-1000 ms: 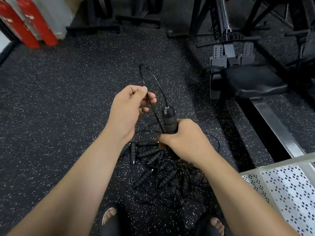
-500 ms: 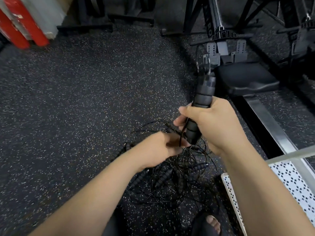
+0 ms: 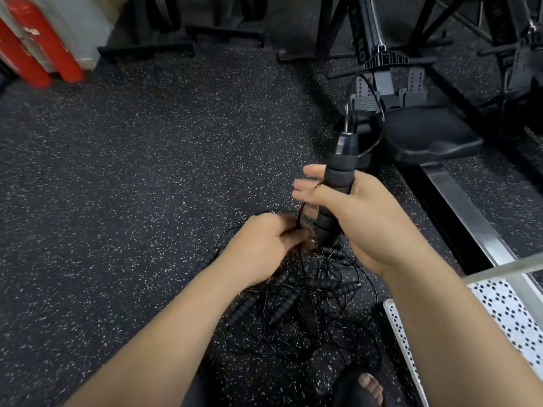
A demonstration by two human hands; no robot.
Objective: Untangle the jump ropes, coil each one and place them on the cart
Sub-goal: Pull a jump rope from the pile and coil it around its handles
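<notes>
My right hand point(image 3: 357, 212) holds a black foam jump rope handle point(image 3: 338, 186) upright, thumb side curled round it and fingers stretched out to the left. A thin black cable point(image 3: 379, 121) loops from the handle's top and comes back down. Just below and left, my left hand point(image 3: 261, 245) pinches that cable beside the handle's lower end. Under both hands a tangled pile of black jump ropes point(image 3: 296, 306) with several ribbed handles lies on the speckled rubber floor. The white perforated cart point(image 3: 505, 315) shows at the lower right.
A rowing machine with black seat point(image 3: 429, 136) and metal rail point(image 3: 467, 218) runs along the right. Red fire extinguishers point(image 3: 38, 42) stand at the far left corner. Black rack feet point(image 3: 147, 51) cross the back. My sandalled foot point(image 3: 367, 386) is at the bottom.
My right hand raised the handle up and to the right. My left hand dropped from the raised cable loop to the cable beside the handle's lower end.
</notes>
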